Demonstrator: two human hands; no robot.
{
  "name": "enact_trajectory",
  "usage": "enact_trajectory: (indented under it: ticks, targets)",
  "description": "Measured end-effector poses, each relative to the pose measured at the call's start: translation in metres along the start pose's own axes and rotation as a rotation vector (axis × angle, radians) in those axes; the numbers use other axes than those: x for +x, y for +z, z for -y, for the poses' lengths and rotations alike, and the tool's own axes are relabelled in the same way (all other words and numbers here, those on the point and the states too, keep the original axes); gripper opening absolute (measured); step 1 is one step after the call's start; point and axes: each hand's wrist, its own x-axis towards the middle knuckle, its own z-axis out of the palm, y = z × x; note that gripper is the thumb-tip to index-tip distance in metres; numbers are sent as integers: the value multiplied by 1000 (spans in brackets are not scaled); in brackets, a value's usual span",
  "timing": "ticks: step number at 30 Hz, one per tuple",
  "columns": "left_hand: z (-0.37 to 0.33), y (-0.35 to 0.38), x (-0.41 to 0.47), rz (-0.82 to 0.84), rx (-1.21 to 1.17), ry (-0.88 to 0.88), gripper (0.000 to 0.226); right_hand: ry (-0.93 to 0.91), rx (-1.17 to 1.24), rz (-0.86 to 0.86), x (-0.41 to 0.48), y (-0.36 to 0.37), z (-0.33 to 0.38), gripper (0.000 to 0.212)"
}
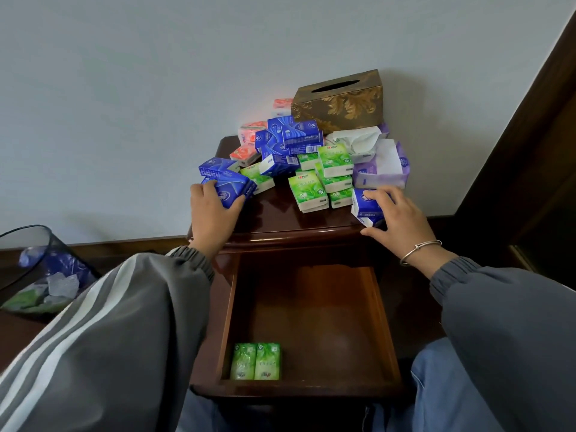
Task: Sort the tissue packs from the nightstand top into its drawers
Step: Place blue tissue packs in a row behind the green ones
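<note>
Pale grey wall stands behind a dark glossy wooden nightstand point(280, 237) whose surface point(274, 218) carries a heap of small tissue packs: blue packs point(296, 137), green packs point(307, 188) and pink packs point(247, 135). At its front left the left hand point(213, 213) curls its fingers round a blue plastic-wrapped tissue pack point(233, 188). At the front right edge the right hand point(396, 216) grips a blue-and-white tissue pack point(362, 204). Below, the open wooden drawer point(327, 307) holds two green tissue packs point(255, 360) side by side in its near left corner. A gold patterned tissue box point(339, 104) stands at the back.
</note>
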Motion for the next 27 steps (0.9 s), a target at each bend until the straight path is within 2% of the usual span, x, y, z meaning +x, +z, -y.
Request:
enact_trajectory:
  ticks: [6,11,16,22,27]
  targets:
    - [-5,16,19,102,7,-65,64,-12,11,-19,0,3,-3,67]
    - [2,23,20,84,36,-50,68,-45,8,-94,-3,7,-4,57]
    - [4,15,4,-2,-110,-10,65,-23,104,-166,-6,14,-1,50]
    - [13,-20,-46,-62,-369,-96,66,-29,198,-213,-11,17,1,51]
    - [44,-28,-104,-49,-508,-175,60,-14,350,-370,-25,10,8,53]
